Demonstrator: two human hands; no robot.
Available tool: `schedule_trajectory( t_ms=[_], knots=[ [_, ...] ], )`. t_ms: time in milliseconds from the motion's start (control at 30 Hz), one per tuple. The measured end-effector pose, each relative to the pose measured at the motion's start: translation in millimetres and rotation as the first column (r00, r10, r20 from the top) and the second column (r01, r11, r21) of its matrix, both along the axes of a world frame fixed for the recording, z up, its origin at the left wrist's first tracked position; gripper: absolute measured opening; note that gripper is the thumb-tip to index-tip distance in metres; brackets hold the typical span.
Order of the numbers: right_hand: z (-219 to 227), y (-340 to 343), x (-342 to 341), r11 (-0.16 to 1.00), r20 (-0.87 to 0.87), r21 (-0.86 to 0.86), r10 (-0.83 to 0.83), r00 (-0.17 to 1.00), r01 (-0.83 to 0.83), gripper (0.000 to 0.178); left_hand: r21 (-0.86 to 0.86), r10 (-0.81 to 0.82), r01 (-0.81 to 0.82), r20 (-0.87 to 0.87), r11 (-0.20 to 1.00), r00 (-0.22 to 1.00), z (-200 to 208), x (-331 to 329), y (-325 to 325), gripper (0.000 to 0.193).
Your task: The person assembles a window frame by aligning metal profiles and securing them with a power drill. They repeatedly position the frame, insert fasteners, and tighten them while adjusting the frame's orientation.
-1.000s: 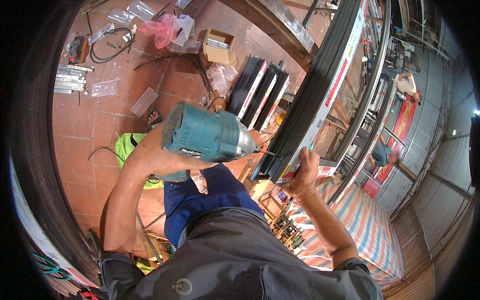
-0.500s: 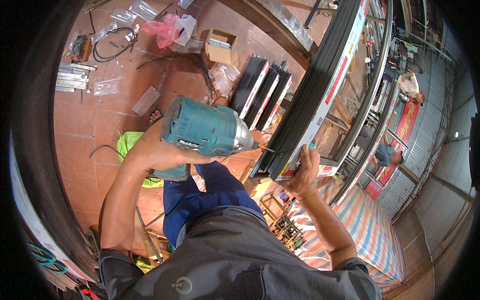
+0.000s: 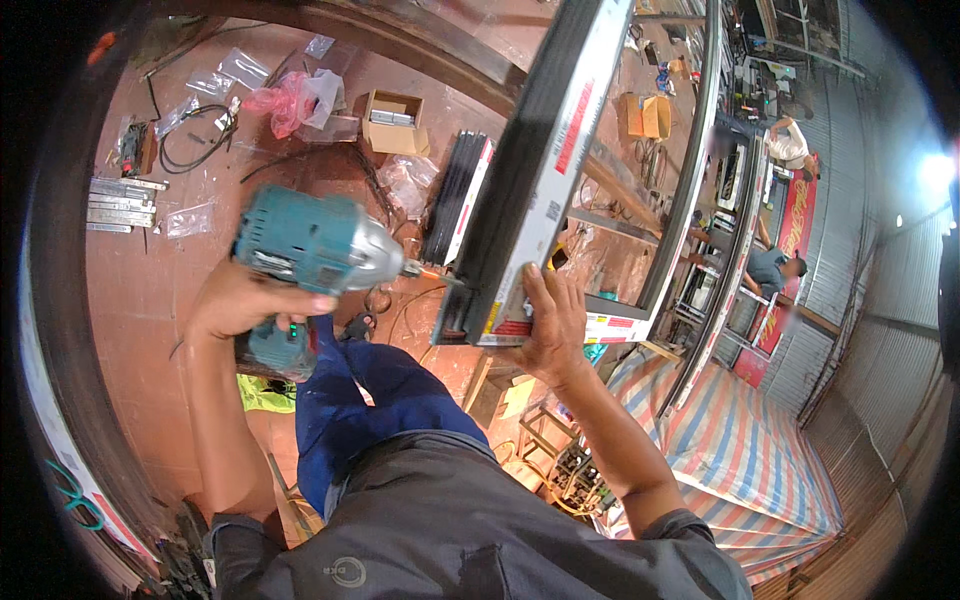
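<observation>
The teal impact driver (image 3: 300, 232) is held in the left hand (image 3: 262, 312), fingers clamped round its grip; its orange-collared bit (image 3: 432, 275), reaching the near corner of the black metal frame (image 3: 505, 215), is best kept square and pressed steadily. That corner is steadied by the right hand (image 3: 553, 325), fingers clamped over its edge, ideally kept clear of the bit's line.

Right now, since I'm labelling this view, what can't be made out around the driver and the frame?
All in the head view:
Teal cordless driver: trigger and most of the handle, hidden by the left grip.
Bit: tip too small and blurred to tell whether it enters the black frame.
Black frame: far end cut off by the upper edge.
Right grip: palm hidden behind the hand's own back.
</observation>
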State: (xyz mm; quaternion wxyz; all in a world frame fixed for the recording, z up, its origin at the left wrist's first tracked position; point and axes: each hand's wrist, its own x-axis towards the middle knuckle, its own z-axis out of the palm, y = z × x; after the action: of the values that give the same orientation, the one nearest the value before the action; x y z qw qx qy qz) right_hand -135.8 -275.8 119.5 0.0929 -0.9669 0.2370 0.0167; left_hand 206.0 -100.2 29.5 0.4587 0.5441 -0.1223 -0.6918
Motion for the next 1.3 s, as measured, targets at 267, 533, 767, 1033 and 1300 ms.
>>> schedule_trajectory(
  t_ms=[267,533,767,1033,1300],
  knots=[
    [-2.0,-6.6,-8.6,0.997,0.116,0.077,-0.018,0.993,0.009,0.101,0.083,0.12,-0.123,0.044,0.989,0.992,-73.6,-17.8,69.9,0.037],
    [21.5,12.0,-29.9,0.992,0.289,-0.081,-0.067,0.955,0.095,0.104,-0.087,0.599,-0.598,0.238,0.797,0.765,-90.8,-202.6,169.2,0.039],
    [29.0,139.6,-126.8,0.521,0.487,0.808,-0.327,0.81,-0.276,0.077,-0.479,0.209,0.131,0.591,0.868,0.779,102.5,-313.5,131.6,0.061],
    [-5.1,159.6,-244.3,0.309,0.175,0.935,-0.826,0.535,0.172,0.037,-0.574,0.612,-0.241,0.641,0.783,0.463,95.3,-232.7,-22.8,0.053],
    [-30.4,194.4,-276.9,0.615,0.39,0.744,-0.718,0.577,0.261,0.042,-0.067,0.072,-0.048,0.422,0.997,0.904,55.9,-174.9,-82.4,0.061]
  ],
)
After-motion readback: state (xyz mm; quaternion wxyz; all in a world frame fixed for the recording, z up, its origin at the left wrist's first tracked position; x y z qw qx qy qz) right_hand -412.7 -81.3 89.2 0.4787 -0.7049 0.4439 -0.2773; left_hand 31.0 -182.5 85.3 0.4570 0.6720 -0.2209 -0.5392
